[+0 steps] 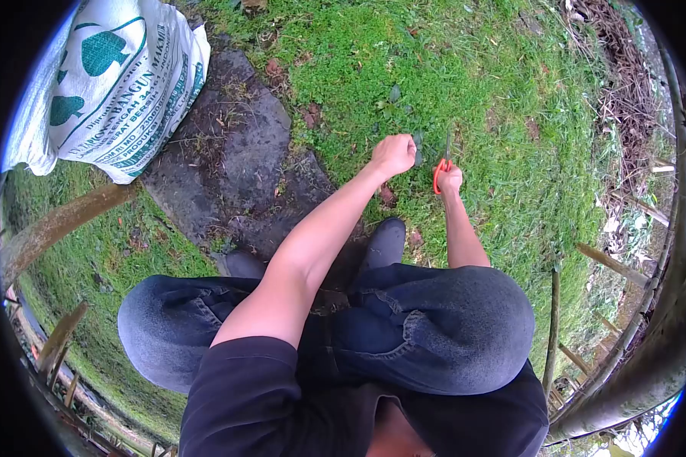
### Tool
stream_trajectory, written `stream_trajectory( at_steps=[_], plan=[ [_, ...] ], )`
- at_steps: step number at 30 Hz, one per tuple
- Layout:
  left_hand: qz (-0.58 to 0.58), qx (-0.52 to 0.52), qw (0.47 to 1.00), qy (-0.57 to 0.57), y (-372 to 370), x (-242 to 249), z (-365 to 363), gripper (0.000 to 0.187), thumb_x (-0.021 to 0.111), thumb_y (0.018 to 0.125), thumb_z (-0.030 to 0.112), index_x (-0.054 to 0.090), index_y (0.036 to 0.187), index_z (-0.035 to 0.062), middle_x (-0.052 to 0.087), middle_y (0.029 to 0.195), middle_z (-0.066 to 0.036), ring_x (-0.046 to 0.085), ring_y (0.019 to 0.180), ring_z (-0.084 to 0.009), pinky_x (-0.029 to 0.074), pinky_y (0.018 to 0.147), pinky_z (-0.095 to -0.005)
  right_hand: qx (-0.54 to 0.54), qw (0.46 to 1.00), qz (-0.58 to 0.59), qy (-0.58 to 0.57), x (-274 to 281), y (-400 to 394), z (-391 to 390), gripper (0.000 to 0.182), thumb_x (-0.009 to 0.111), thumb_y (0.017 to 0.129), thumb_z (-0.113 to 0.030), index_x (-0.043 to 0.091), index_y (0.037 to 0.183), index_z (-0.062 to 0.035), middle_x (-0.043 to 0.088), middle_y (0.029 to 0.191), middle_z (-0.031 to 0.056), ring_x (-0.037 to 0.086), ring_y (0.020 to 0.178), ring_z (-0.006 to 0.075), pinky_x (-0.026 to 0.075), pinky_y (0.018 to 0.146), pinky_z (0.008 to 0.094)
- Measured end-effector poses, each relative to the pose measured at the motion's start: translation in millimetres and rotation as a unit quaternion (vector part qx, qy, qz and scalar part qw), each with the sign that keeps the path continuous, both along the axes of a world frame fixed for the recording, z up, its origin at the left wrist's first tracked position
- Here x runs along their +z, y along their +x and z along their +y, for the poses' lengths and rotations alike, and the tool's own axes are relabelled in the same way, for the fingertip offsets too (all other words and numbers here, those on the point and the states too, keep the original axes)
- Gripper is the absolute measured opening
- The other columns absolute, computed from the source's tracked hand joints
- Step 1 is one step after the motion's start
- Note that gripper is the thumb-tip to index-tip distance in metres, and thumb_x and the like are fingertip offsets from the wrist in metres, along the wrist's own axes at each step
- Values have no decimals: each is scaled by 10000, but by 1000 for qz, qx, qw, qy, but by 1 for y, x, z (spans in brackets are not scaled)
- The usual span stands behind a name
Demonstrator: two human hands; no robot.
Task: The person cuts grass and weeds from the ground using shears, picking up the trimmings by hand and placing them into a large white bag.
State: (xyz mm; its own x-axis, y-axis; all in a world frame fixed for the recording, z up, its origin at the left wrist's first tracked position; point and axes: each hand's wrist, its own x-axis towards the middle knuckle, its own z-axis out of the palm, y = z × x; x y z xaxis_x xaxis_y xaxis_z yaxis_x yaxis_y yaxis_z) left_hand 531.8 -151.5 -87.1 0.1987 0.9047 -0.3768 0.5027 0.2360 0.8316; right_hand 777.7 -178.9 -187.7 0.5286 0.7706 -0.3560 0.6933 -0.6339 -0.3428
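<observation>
Squatting, both arms reaching forward past knees; left hand (393, 154) fisted, right hand (450, 180) curled closed, lower.

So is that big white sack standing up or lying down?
Lying down: the white sack rests slumped on its side on the grass beside the dark stone.

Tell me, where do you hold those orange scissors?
By the orange handle loops. The right hand already has the scissors that way, coming from the near side. The blades point away into the grass, so the loops are the safe part. The left hand is closed on some leaves beside them.
</observation>
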Motion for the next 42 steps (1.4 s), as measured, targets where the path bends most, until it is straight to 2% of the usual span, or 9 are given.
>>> stream_trajectory(
  at_steps=[2, 6, 9, 12, 15, 20, 23, 27, 42],
  plan=[
    [-11, 4, 1000, 5, 1, -2, 0, 191, 602, 861, 189, 729, 968, 96, 737, 948, -166, 699, 935, -365, 546, 850, -471, 13, 997, 53, 49, -11, 7, -8, 264, 828, 745, -254, 650, 788, -64, 663, 705, 78, 642, 658, 199, 514, 659, 376],
    [-18, 13, 1000, -4, 0, -4, -2, 183, 602, 857, 178, 728, 958, 90, 738, 943, -162, 702, 923, -359, 546, 848, -466, -15, 988, 116, 102, -4, 2, -22, 246, 821, 758, -121, 577, 768, -88, 577, 696, -20, 496, 609, 108, 443, 566, 323],
    [-16, 22, 1000, -12, -5, 1, 0, 176, 600, 861, 166, 728, 955, 90, 741, 943, -154, 705, 916, -351, 546, 849, -462, -31, 991, 104, 72, 3, -1, -23, 253, 833, 733, -133, 610, 823, -52, 593, 719, -9, 524, 641, 107, 468, 610, 310],
    [-12, 36, 999, -14, -12, 1, 2, 170, 599, 867, 158, 727, 955, 88, 742, 944, -152, 707, 917, -344, 546, 851, -457, -25, 980, 150, 130, -6, -2, -25, 230, 799, 776, -81, 570, 787, -94, 546, 689, -32, 465, 605, 95, 412, 550, 307],
    [-16, 52, 998, -29, -16, 0, 4, 167, 601, 872, 154, 725, 961, 85, 742, 949, -155, 707, 927, -342, 545, 857, -452, -50, 972, 197, 117, -8, 2, -18, 245, 833, 724, -99, 603, 803, -61, 586, 709, -9, 520, 637, 108, 458, 603, 305],
    [-22, 48, 998, -36, -15, -2, 3, 171, 600, 877, 147, 723, 977, 83, 741, 968, -159, 707, 939, -340, 544, 864, -446, -29, 981, 176, 79, -8, 3, -18, 215, 798, 752, -98, 586, 766, -74, 574, 682, -11, 517, 616, 107, 435, 566, 321],
    [-25, 49, 998, -32, -14, -13, 1, 175, 598, 880, 147, 722, 986, 83, 740, 975, -161, 707, 941, -338, 545, 866, -444, -66, 964, 240, 96, 0, 4, -23, 236, 808, 742, -109, 575, 745, -79, 566, 672, -5, 507, 601, 109, 425, 550, 324],
    [-17, 39, 998, -47, -15, -6, 1, 178, 595, 882, 147, 719, 991, 79, 739, 979, -163, 707, 943, -335, 547, 871, -442, -28, 970, 226, 91, -6, 8, -23, 241, 775, 796, -75, 537, 774, -103, 494, 664, -48, 424, 573, 75, 362, 504, 300],
    [-14, 44, 998, -47, -11, -2, 1, 173, 613, 877, 172, 716, 976, 75, 737, 949, -167, 706, 917, -343, 551, 845, -448, -18, 961, 265, 78, 23, -6, -30, 260, 779, 806, -124, 521, 785, -101, 472, 648, -46, 418, 556, 82, 358, 499, 297]
  ],
)
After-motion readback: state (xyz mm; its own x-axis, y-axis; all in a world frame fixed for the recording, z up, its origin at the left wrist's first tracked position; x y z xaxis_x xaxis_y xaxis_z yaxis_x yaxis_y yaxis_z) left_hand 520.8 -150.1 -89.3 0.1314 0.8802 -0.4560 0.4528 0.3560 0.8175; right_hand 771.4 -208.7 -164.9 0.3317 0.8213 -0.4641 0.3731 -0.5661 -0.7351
